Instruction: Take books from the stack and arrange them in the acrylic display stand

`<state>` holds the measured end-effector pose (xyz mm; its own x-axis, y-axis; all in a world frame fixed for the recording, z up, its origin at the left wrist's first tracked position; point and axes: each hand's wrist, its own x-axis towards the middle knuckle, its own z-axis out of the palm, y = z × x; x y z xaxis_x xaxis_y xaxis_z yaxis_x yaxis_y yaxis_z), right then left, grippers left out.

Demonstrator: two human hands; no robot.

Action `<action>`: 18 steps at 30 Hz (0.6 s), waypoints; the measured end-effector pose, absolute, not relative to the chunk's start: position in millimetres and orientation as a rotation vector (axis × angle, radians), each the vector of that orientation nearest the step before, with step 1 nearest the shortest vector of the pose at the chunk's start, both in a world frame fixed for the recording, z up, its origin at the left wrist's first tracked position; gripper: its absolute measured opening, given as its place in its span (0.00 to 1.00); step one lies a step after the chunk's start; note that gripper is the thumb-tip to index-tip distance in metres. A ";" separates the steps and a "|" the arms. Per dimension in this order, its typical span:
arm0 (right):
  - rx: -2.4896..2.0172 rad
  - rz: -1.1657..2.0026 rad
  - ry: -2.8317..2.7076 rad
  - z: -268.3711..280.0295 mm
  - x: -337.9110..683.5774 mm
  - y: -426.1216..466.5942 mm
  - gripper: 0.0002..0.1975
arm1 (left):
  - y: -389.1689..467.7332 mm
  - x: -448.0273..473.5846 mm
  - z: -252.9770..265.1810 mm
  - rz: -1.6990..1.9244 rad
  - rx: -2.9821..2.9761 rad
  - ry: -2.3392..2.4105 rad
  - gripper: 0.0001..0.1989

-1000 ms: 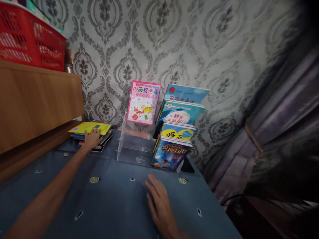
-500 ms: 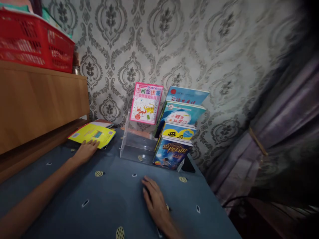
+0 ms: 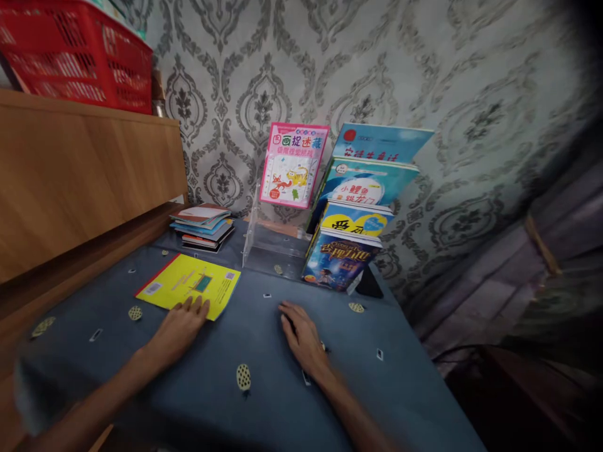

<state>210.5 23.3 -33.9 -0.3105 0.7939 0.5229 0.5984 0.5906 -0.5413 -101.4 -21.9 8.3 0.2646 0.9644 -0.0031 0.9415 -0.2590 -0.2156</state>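
My left hand [image 3: 183,326] has its fingers over the near edge of a yellow book [image 3: 188,282], whose back cover shows a barcode; the thumb is hidden. The book lies low over the dark blue tablecloth, before a stack of books [image 3: 202,226]. My right hand [image 3: 304,336] rests on the cloth, empty, fingers stretched out and thumb apart. Beyond it stands a clear acrylic book rack [image 3: 271,260]. On its left side a pink picture book [image 3: 294,166] is upright at the back; on its right, several books rise in steps behind a dark blue book [image 3: 339,260].
A wooden cabinet [image 3: 85,182] borders the table's left side, with a red plastic basket [image 3: 94,56] on top. Behind the rack is a patterned wall [image 3: 221,144]. A dark flat object [image 3: 370,282] lies beside the rack, and a curtain [image 3: 513,282] hangs at the right.
My left hand has drawn the yellow book off the stack toward me, uncovering the books beneath. My right hand stays on the cloth. The camera view has tilted down and turned slightly left.
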 end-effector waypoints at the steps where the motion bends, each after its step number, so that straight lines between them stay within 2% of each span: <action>1: -1.109 0.322 -2.026 -32.0 210.0 22.6 0.17 | -26.9 -90.8 6.1 0.192 -2.364 -1.795 0.26; 13: -1.101 0.360 -2.013 -10.2 236.9 29.3 0.19 | -65.9 79.1 -18.4 0.018 -2.541 -1.493 0.26; 18: -1.111 0.263 -2.238 -21.2 237.3 23.9 0.17 | -83.3 97.9 -19.6 -0.171 -2.637 -1.391 0.25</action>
